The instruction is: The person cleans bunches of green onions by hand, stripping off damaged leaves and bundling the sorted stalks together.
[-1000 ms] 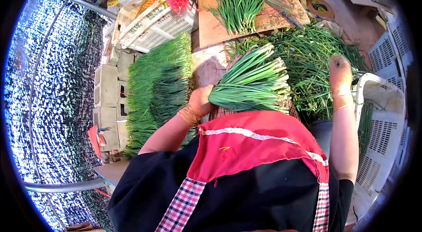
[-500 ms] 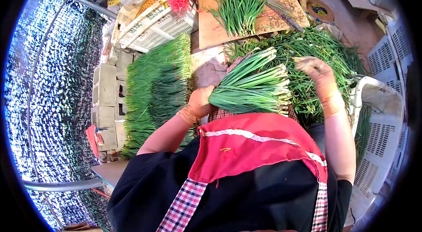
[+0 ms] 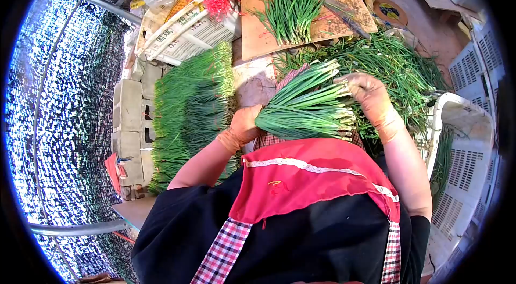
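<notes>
Around mid-frame, left hand (image 3: 245,124) clasped the leafy bunch (image 3: 301,109) so pale ends (image 3: 345,118) faced the half-curled right hand (image 3: 371,97), couldn't tell its hold.

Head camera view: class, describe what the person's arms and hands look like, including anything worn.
The left hand and right hand wear what look like thin orange gloves, wrinkled at the wrists; the right fingers look soiled. Short black sleeves end near the elbows.

A knife (image 3: 348,19) lies on the board (image 3: 263,1), right of a chive bunch (image 3: 294,14); the crate (image 3: 201,36) stands left of the board.
</notes>
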### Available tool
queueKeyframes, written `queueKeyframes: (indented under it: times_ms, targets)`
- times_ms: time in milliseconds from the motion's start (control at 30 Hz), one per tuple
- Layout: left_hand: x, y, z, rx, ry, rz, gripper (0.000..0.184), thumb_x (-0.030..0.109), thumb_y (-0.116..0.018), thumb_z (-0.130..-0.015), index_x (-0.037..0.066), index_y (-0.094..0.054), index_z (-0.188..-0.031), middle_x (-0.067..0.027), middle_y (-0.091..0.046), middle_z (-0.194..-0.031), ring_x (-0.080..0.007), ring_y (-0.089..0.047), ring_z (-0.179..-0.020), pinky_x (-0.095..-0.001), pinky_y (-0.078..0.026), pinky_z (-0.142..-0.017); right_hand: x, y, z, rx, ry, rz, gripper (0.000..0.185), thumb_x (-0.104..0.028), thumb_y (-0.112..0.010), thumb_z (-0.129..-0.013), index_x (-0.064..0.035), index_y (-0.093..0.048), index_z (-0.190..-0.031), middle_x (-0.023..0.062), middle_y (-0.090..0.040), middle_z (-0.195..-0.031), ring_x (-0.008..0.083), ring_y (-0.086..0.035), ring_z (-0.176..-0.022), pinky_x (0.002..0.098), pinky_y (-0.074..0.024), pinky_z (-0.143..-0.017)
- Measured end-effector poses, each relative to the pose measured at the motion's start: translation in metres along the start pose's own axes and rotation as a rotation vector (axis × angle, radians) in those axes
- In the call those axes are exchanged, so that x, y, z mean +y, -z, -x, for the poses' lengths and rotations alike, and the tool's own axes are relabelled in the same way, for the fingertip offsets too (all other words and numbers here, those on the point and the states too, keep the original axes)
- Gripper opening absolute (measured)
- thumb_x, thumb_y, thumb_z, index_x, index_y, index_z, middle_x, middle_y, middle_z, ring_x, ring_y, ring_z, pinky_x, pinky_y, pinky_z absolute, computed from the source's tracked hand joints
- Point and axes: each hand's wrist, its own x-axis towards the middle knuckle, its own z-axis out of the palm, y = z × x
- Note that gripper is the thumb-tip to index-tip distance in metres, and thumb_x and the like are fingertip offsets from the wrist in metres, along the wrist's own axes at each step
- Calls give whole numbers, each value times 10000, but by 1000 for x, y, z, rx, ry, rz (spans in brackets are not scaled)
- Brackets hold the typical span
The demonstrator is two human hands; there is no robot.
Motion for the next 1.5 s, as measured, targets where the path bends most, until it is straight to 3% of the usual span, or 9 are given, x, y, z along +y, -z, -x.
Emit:
queueKeyframes:
  times_ms: [133, 233, 300, 433, 933, 1267, 1333, 1400, 1500]
  targets:
    - [10, 6, -1, -75, 105, 28, 258, 320, -583, -731, 126, -647, -889, -148, -637, -794, -343, -609, -740, -406, -490, -625, -35, 60, 17, 548, 102, 121, 159, -79, -624, -797, -25, -665, -942, 105, -662, -956, 207, -602, -934, 322, -439, -890]
    - [20, 16, 2, -57, 104, 32, 265, 328, -583, -735, 135, -649, -904, -143, -641, -807, -337, -610, -750, -399, -489, -628, -18, 120, 37, 744, -315, 792, 265, -77, -663, -759, -19, -637, -1016, 141, -639, -1024, 234, -589, -985, 333, -425, -925]
    - [19, 15, -1, -58, 86, 38, 271, 335, -582, -738, 133, -649, -907, -143, -641, -811, -335, -610, -754, -396, -488, -630, -20, 99, 40, 644, -4, 1234, 392, -83, -707, -720, -24, -600, -1093, 171, -604, -1093, 260, -568, -1033, 331, -412, -939]
    - [13, 8, 2, -24, 123, 144, 291, 357, -585, -743, 124, -648, -906, -143, -639, -813, -331, -611, -751, -385, -485, -633, -46, 0, 19, 88, -316, -91, 375, -183, -667, -820, -1, -572, -1133, 45, -618, -956, 123, -560, -882, 252, -431, -841]
    - [21, 15, 2, -3, 39, 54, 251, 273, -599, -736, 111, -631, -926, -121, -641, -819, -318, -614, -751, -367, -487, -624, -25, 11, 4, -128, -418, -133, 212, 4, -655, -725, 17, -661, -936, 58, -665, -825, 122, -594, -751, 251, -476, -742]
    - [12, 9, 2, 28, 4, 51, 225, 285, -580, -753, 100, -633, -870, -128, -629, -788, -335, -604, -730, -389, -480, -614, -16, 83, 30, 403, -203, 846, 141, -163, -574, -795, -55, -644, -852, 139, -642, -809, 266, -598, -729, 338, -464, -702]
    - [12, 10, 3, 33, -6, 13, 222, 286, -577, -755, 99, -634, -860, -130, -627, -784, -337, -603, -728, -392, -479, -611, 17, 163, 51, 379, -579, 1465, 190, -176, -532, -808, -32, -601, -912, 172, -636, -857, 340, -601, -825, 385, -455, -744]
    - [15, 12, 2, 47, -61, -14, 230, 293, -572, -762, 88, -620, -856, -138, -624, -773, -340, -603, -717, -407, -478, -602, -24, 148, 62, 565, -920, 1411, 228, -190, -572, -802, -75, -601, -998, 188, -625, -996, 352, -577, -986, 402, -448, -844]
    - [4, 3, 4, 87, -45, -104, 228, 293, -575, -761, 82, -588, -847, -146, -617, -755, -345, -601, -696, -424, -475, -589, -12, 105, 54, 531, -257, 1291, 409, -148, -699, -717, -64, -597, -1104, 153, -597, -1112, 293, -538, -1079, 345, -408, -940]
